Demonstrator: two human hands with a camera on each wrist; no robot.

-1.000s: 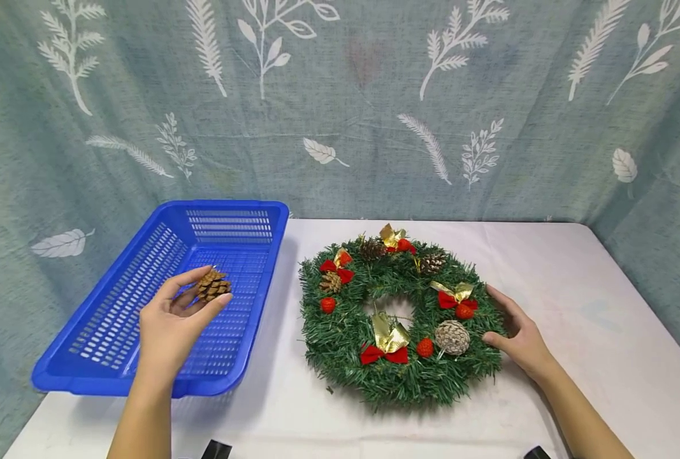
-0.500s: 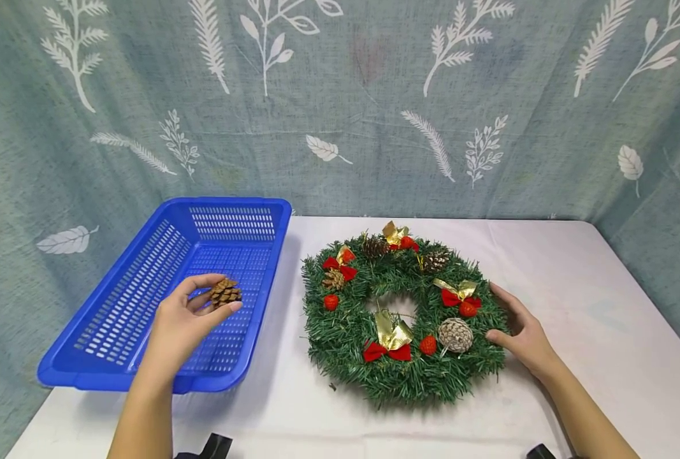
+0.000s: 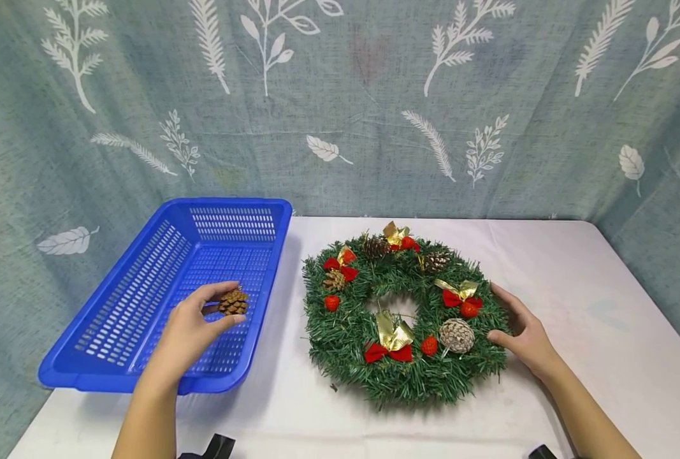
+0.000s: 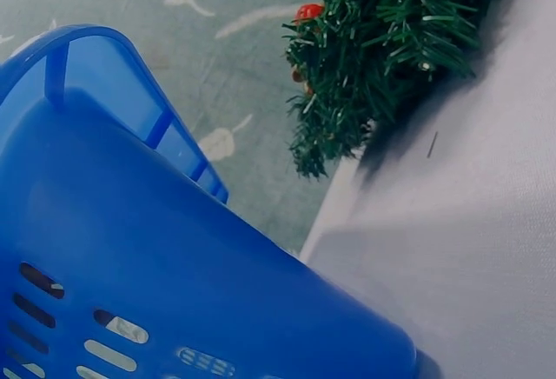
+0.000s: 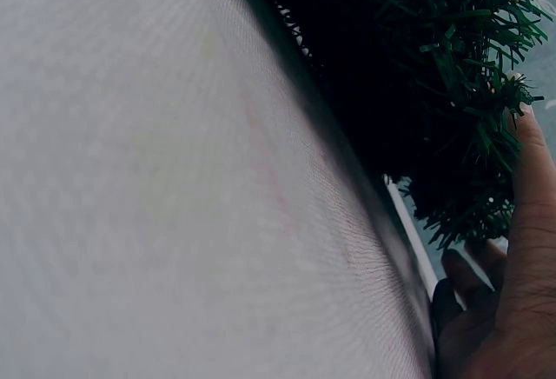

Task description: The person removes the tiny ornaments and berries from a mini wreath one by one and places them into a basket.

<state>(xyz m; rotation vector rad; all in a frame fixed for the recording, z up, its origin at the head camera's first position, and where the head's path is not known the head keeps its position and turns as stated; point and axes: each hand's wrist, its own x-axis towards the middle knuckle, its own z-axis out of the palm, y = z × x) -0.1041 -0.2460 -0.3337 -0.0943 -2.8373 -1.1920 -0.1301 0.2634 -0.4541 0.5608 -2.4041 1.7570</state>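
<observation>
My left hand [image 3: 187,328] pinches a brown pine cone [image 3: 234,302] between thumb and fingertips, above the right part of a blue plastic basket [image 3: 278,255]. In the left wrist view only the wall of the basket [image 4: 191,266] and part of the wreath show; the hand and the cone are out of sight there. A green Christmas wreath [image 3: 345,338] lies flat on the table, trimmed with red and gold bows, pine cones and red berries. At its right edge my right hand [image 3: 526,338] grips the greenery, thumb [image 5: 534,162] on the near side and fingers partly hidden behind.
A white cloth [image 3: 580,306] covers the table. Behind it hangs a grey-green curtain [image 3: 362,115] with white leaf prints. A small dark scrap [image 3: 333,387] lies in front of the wreath.
My left hand has moved right and slightly down with the pine cone, over the basket. The right hand stays at the wreath's edge; the whole head view has shifted slightly.
</observation>
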